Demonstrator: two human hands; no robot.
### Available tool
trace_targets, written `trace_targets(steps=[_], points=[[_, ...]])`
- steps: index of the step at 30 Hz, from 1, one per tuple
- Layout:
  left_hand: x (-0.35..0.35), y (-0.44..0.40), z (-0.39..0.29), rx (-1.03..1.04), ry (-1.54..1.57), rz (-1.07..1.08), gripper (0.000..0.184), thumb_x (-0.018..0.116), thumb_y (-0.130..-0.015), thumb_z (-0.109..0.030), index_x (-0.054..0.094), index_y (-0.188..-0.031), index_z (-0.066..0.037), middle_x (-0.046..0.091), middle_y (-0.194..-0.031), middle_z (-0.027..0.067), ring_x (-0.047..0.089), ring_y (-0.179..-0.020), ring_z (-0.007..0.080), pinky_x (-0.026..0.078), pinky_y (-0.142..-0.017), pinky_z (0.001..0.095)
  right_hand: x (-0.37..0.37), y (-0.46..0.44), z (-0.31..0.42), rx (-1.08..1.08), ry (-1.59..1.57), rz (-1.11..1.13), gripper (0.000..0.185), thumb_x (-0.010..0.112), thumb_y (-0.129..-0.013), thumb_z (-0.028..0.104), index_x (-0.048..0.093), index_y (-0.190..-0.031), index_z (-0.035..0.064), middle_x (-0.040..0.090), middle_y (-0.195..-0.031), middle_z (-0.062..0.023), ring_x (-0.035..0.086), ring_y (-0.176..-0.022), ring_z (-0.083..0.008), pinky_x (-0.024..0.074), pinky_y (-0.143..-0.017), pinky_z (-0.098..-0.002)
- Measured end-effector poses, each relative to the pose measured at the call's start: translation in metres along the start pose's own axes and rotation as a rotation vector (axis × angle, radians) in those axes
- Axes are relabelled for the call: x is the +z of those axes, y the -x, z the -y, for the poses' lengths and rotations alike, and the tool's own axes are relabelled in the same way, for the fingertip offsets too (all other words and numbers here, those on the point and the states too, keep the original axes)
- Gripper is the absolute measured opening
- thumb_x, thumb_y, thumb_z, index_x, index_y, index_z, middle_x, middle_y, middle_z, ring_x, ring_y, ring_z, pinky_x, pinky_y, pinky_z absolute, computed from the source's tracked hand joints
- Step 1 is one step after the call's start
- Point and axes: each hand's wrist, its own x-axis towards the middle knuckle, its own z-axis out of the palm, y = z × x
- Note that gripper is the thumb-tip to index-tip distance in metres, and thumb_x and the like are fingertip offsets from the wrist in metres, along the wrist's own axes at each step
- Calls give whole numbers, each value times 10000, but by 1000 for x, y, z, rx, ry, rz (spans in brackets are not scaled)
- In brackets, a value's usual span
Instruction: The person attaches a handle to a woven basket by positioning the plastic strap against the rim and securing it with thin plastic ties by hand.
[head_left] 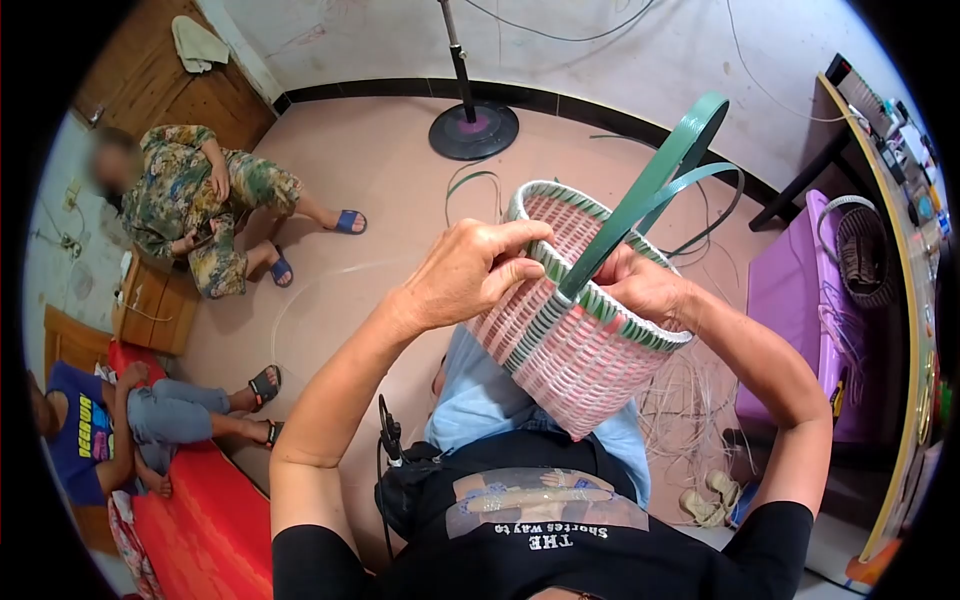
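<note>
A pink and white woven basket (600, 355) with a green and white rim hangs tilted above my lap. Its tall green handle (660, 165) rises from the rim, and a loose green strip (715, 170) curves off to the right. My left hand (475, 270) pinches the rim on the near left side, thumb outside and index finger over the edge. My right hand (645, 285) reaches inside the basket behind the handle, its fingers bent and partly hidden by the handle and rim; what they hold cannot be seen.
Two people sit at the left, one on a red-covered seat (205, 520). A black stand base (473, 130) is near the wall. At the right are a purple bin (790, 290), a dark basket (865, 250) and a cluttered table (905, 200). Loose strips (695, 400) and shoes (710, 498) lie on the floor.
</note>
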Motion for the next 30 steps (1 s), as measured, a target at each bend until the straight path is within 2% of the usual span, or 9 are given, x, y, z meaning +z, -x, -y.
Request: trace_targets(steps=[3,7,11,12,15,16,19,23,30], points=[[-2,0,-2,-16,36,12,327,712,-865,-38,652,-1181,23,692,-809,137,623,-668,128,522,-626,290,3,0,4,-31,53,-36,229,705,-903,86,720,-1103,-24,730,-949,-62,647,-836,-102,541,-778,-270],[-6,1,-7,17,-43,29,333,700,-873,-39,639,-1193,27,696,-851,172,663,-706,185,538,-657,310,4,4,11,-41,87,-50,233,707,-896,77,722,-1105,-24,730,-927,-60,639,-806,-95,538,-762,-268],[-9,1,-7,116,-182,19,361,693,-871,-47,619,-1217,23,699,-940,203,693,-776,287,553,-691,357,6,23,30,-52,128,30,264,576,-967,78,670,-1174,-55,701,-1019,-64,624,-884,-77,519,-801,-243],[-9,1,-8,139,-219,15,372,691,-871,-49,613,-1227,21,697,-963,209,696,-793,314,555,-698,369,6,25,26,-25,36,55,310,520,-963,84,636,-1205,-71,684,-1045,-67,616,-916,-81,511,-821,-250],[-10,2,-11,158,-279,38,398,691,-869,-65,607,-1255,-16,699,-989,190,689,-820,341,556,-709,389,6,39,30,9,154,-62,347,537,-926,101,626,-1208,-82,682,-1017,-80,617,-917,-99,514,-825,-271],[-10,3,-12,174,-300,34,406,695,-868,-77,607,-1262,-32,699,-972,178,686,-806,336,554,-699,387,10,38,23,7,17,-83,384,559,-909,138,613,-1213,-91,673,-1032,-99,617,-940,-129,512,-848,-292],[-13,3,-20,224,-367,40,408,708,-860,-110,622,-1258,-80,695,-909,135,677,-755,309,544,-657,377,20,48,41,-120,160,-17,388,572,-917,131,600,-1230,-96,662,-1083,-123,613,-988,-155,505,-883,-305],[-20,2,-24,355,-503,11,342,726,-841,-148,677,-1179,-125,672,-793,74,654,-662,250,509,-571,359,26,45,34,-155,158,-11,420,642,-950,183,578,-1253,-100,650,-1136,-140,605,-1043,-169,496,-924,-322],[-18,-1,-25,464,-581,-122,229,703,-816,-96,714,-1043,-128,666,-717,47,648,-613,235,499,-546,355,25,41,36,-178,224,-22,400,663,-943,214,604,-1201,-86,656,-1042,-104,596,-977,-150,497,-897,-323]])
